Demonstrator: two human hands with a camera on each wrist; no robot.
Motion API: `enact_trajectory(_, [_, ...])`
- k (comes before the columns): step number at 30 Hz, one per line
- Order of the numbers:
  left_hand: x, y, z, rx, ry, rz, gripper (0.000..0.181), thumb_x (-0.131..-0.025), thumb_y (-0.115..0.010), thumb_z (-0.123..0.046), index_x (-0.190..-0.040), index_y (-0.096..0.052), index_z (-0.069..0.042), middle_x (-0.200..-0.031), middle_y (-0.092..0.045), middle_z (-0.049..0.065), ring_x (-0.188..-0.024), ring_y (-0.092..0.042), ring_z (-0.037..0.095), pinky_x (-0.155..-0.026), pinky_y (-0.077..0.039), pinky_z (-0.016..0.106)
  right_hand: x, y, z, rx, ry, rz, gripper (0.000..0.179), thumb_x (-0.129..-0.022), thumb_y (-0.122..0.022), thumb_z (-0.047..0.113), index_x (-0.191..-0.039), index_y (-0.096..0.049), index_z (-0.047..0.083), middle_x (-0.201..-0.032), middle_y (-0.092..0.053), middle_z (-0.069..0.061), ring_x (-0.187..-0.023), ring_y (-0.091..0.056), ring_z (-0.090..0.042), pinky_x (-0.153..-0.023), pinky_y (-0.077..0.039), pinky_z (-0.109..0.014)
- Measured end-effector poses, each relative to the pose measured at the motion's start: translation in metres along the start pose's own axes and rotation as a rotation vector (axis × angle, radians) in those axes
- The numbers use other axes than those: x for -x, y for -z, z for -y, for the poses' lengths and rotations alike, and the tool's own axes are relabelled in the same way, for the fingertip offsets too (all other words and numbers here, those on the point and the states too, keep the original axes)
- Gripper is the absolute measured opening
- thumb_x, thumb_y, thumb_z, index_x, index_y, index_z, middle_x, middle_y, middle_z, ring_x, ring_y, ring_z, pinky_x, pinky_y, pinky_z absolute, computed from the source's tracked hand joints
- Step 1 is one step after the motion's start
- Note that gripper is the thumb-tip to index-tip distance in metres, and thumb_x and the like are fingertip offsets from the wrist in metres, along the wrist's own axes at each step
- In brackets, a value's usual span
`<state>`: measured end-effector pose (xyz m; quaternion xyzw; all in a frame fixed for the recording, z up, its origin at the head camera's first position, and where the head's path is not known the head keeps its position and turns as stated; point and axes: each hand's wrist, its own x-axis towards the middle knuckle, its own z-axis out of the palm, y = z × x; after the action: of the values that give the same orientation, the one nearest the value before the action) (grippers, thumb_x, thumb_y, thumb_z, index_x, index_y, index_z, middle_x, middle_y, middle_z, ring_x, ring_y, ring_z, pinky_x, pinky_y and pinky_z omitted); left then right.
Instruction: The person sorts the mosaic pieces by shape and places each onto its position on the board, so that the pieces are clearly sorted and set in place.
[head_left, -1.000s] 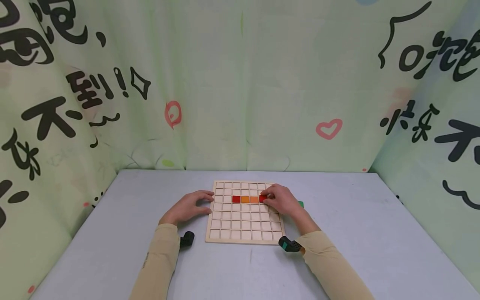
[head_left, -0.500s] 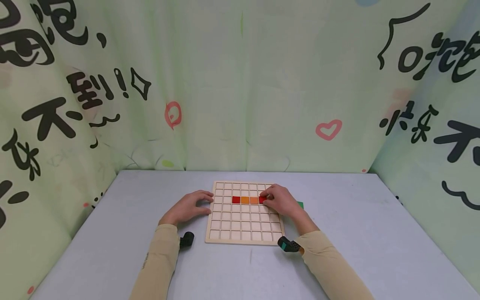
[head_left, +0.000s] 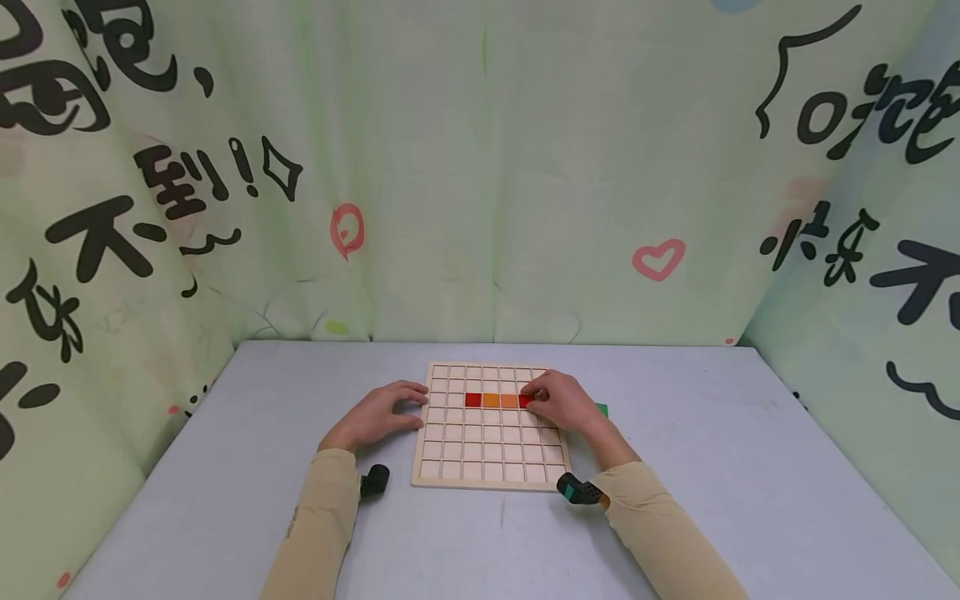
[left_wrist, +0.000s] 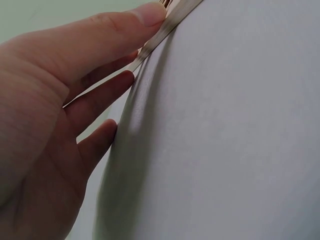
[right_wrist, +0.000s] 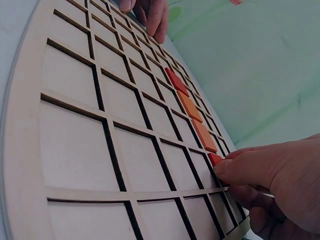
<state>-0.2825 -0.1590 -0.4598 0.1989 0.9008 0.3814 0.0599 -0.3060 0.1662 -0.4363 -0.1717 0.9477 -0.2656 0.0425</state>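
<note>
A wooden grid board (head_left: 482,451) with square cells lies on the table. In one row sit a red tile (head_left: 472,400), two orange tiles (head_left: 500,400) and, at the right end, another red tile (head_left: 526,401). My right hand (head_left: 564,402) has thumb and fingers on that end tile, which they partly cover in the right wrist view. At the board's left edge (left_wrist: 170,25) is my left hand (head_left: 375,414), thumb and fingertips spread along the wooden rim, holding no tile.
A bit of a green piece (head_left: 602,409) shows beyond the right wrist, at the board's right side. The white table (head_left: 465,542) meets a pale green curtain (head_left: 495,208) with black lettering at the back and sides.
</note>
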Motion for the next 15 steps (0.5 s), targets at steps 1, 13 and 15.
enact_trajectory(1, [0.0004,-0.0001,0.0003,-0.001,-0.002,-0.003,0.037,-0.085,-0.077,-0.018,-0.118,-0.068,-0.005,-0.137,-0.056,0.005,-0.134,-0.044,0.029,-0.113,-0.034,0.045,-0.0001,-0.0002,0.0,0.002,0.001,0.001,0.022,-0.089,-0.069,0.006,-0.111,-0.073,0.004,-0.094,-0.059,-0.005,-0.081,-0.049,-0.019,-0.069,-0.045,-0.029])
enact_trajectory(13, [0.0009,0.0002,0.0017,-0.004,-0.016,-0.006,0.038,-0.085,-0.077,-0.021,-0.118,-0.068,-0.006,-0.136,-0.056,0.004,-0.133,-0.045,0.028,-0.112,-0.035,0.044,-0.0004,0.0006,0.0002,0.018,0.012,0.004,0.022,-0.089,-0.068,0.008,-0.11,-0.073,0.005,-0.096,-0.062,-0.004,-0.079,-0.05,-0.018,-0.069,-0.046,-0.029])
enact_trajectory(15, [0.0009,0.0005,0.0022,-0.004,-0.019,-0.006,0.037,-0.085,-0.077,-0.021,-0.118,-0.068,-0.006,-0.136,-0.056,0.004,-0.133,-0.045,0.028,-0.112,-0.035,0.045,-0.0004,0.0009,0.0004,0.018,0.013,0.008,0.022,-0.089,-0.068,0.008,-0.11,-0.073,0.004,-0.096,-0.062,-0.004,-0.08,-0.05,-0.018,-0.069,-0.047,-0.029])
